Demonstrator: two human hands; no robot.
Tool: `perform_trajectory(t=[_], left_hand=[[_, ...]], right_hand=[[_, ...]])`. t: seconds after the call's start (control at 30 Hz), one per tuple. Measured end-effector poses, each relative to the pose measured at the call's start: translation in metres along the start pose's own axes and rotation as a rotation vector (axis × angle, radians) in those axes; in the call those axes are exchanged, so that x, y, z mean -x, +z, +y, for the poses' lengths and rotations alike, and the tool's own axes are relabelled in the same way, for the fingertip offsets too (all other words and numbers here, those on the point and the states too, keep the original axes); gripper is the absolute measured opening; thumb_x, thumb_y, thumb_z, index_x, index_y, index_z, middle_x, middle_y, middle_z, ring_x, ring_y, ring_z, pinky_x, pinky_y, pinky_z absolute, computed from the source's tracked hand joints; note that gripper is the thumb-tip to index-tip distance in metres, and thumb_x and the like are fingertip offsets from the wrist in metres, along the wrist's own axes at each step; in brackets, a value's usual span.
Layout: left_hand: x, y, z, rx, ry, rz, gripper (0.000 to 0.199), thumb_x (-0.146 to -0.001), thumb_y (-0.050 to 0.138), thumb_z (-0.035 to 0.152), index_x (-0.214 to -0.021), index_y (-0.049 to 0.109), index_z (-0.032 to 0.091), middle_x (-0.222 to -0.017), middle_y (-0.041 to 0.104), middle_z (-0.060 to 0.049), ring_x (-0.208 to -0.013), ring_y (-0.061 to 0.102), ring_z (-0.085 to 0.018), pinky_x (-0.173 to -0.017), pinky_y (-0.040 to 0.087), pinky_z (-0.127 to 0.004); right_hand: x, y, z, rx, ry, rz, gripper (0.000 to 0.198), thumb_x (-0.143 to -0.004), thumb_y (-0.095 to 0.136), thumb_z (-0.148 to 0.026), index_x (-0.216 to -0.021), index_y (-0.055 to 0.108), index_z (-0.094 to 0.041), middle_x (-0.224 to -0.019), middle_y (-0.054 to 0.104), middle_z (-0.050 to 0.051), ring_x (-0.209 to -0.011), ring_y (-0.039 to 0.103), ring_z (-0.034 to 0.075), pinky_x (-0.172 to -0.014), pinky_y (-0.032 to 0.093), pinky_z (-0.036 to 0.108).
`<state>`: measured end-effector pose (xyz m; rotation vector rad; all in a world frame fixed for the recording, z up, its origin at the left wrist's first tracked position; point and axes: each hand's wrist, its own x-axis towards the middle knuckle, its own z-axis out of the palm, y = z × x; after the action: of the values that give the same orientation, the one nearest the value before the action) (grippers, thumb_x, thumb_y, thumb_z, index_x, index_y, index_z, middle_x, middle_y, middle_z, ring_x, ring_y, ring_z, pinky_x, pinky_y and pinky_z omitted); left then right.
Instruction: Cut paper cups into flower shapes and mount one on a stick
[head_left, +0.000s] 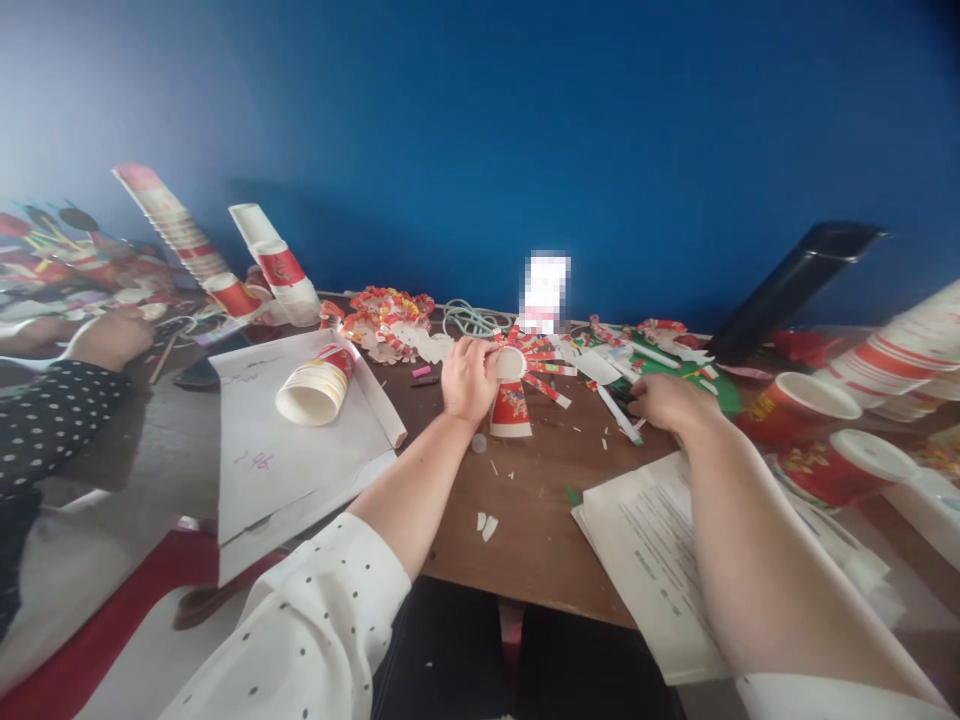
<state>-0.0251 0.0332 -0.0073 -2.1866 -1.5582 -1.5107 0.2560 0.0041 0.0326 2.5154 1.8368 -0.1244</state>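
My left hand (471, 380) pinches the edge of a red paper cup cut into strips (513, 408). The strips spread outward around its round white base, and a wide uncut panel points toward me. Over on the right, my right hand (673, 405) reaches down with curled fingers beside a green mat (726, 394). Its fingertips meet at something small I cannot make out. Just left of them lies a white marker (618, 412) with a green tip. White paper scraps (595, 366) sit between the cut cup and the right hand.
Cut red scraps (390, 320) heap at the back. Nested paper cups (313, 393) lie on a white sheet (300, 480). Cup stacks (281, 265) stand left; more cups (806, 402) and printed papers (652, 560) lie right. A co-worker's hand (112, 338) is at far left.
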Motion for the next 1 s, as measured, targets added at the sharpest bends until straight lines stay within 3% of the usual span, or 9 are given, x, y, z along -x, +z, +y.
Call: perform_trajectory(t=[0.2,0.33,0.43,0.57,0.77,0.87,1.0], left_hand=[[-0.002,-0.001,-0.003,-0.059,0.039,0.026,0.019,-0.09,0.046,0.029,-0.086,0.062,0.02,-0.09,0.061,-0.007,-0.09,0.055,-0.02,-0.084,0.041,-0.034],[-0.003,-0.002,-0.003,-0.061,0.04,0.038,0.021,-0.091,0.045,0.03,-0.088,0.063,0.02,-0.093,0.062,-0.007,-0.092,0.054,-0.02,-0.087,0.04,-0.034],[-0.004,-0.004,-0.002,-0.059,0.046,0.072,0.02,-0.092,0.044,0.029,-0.088,0.062,0.02,-0.093,0.062,-0.007,-0.093,0.054,-0.02,-0.087,0.04,-0.034],[-0.004,-0.007,0.0,-0.024,0.086,0.12,0.02,-0.092,0.043,0.028,-0.089,0.061,0.02,-0.092,0.061,-0.007,-0.094,0.055,-0.02,-0.087,0.041,-0.034],[-0.002,-0.007,0.003,0.025,0.141,0.11,0.018,-0.092,0.043,0.026,-0.092,0.06,0.019,-0.092,0.06,-0.008,-0.095,0.055,-0.019,-0.088,0.042,-0.034],[-0.001,-0.007,0.004,0.076,0.162,0.104,0.017,-0.092,0.044,0.025,-0.092,0.06,0.019,-0.093,0.061,-0.008,-0.096,0.055,-0.019,-0.088,0.042,-0.034],[-0.001,-0.006,0.004,0.108,0.199,0.145,0.014,-0.091,0.046,0.024,-0.09,0.06,0.019,-0.09,0.061,-0.007,-0.092,0.055,-0.019,-0.084,0.044,-0.034]], right_hand=[[-0.001,-0.009,0.007,-0.06,-0.021,-0.069,0.023,-0.063,0.065,-0.045,-0.063,0.068,-0.022,-0.068,0.064,0.006,-0.066,0.061,0.024,-0.059,0.043,0.033],[-0.003,-0.008,0.012,-0.429,-0.027,-0.002,0.025,-0.065,0.063,-0.043,-0.057,0.064,-0.02,-0.059,0.061,0.002,-0.058,0.057,0.018,-0.053,0.039,0.028],[-0.001,-0.001,0.002,-0.847,-0.042,0.084,0.028,-0.062,0.069,-0.044,-0.066,0.066,-0.016,-0.056,0.059,0.001,-0.05,0.051,0.014,-0.045,0.036,0.026],[0.005,0.006,-0.022,-1.262,-0.098,0.058,0.039,-0.06,0.074,-0.044,-0.084,0.069,-0.014,-0.072,0.066,0.003,-0.047,0.047,0.008,-0.041,0.034,0.021],[0.007,0.018,-0.041,-1.414,-0.124,0.005,0.036,-0.067,0.074,-0.044,-0.089,0.066,-0.016,-0.082,0.07,0.005,-0.058,0.06,0.011,-0.045,0.041,0.019],[0.01,0.021,-0.047,-1.601,-0.145,-0.135,0.027,-0.073,0.072,-0.041,-0.083,0.062,-0.019,-0.088,0.071,0.005,-0.062,0.064,0.013,-0.058,0.055,0.026],[0.017,0.019,-0.061,-1.791,-0.209,-0.32,0.017,-0.078,0.068,-0.034,-0.084,0.058,-0.022,-0.091,0.071,0.004,-0.072,0.07,0.02,-0.07,0.06,0.038]])
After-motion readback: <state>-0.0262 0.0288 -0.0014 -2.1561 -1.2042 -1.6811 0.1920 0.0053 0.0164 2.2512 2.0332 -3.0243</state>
